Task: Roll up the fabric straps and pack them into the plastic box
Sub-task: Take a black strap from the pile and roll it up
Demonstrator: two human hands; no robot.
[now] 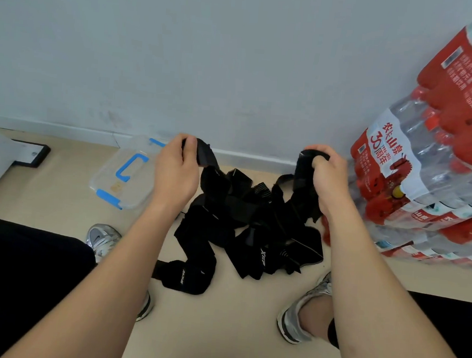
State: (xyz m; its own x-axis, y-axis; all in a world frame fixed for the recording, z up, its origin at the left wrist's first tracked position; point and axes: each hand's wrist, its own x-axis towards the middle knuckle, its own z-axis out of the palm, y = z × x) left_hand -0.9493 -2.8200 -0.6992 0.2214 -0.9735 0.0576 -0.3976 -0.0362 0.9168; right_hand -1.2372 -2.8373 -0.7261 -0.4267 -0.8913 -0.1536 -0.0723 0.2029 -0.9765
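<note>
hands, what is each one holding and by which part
The left hand grips a black strap near its top end; the right hand grips a bunched strap section. Both trail down into the pile; whether they are one strap cannot be told.

the shrink-wrapped water bottle pack [414, 169] reads "农夫山泉" and "30周年" in red

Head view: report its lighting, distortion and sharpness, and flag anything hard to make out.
Head view: soft, even light, faint shadows under the black straps. Head view: wide-angle distortion bows the skirting board and tilts the bottled-water packs. Head view: the straps merge into one dark mass; the clear plastic box barely stands out from the floor.
</note>
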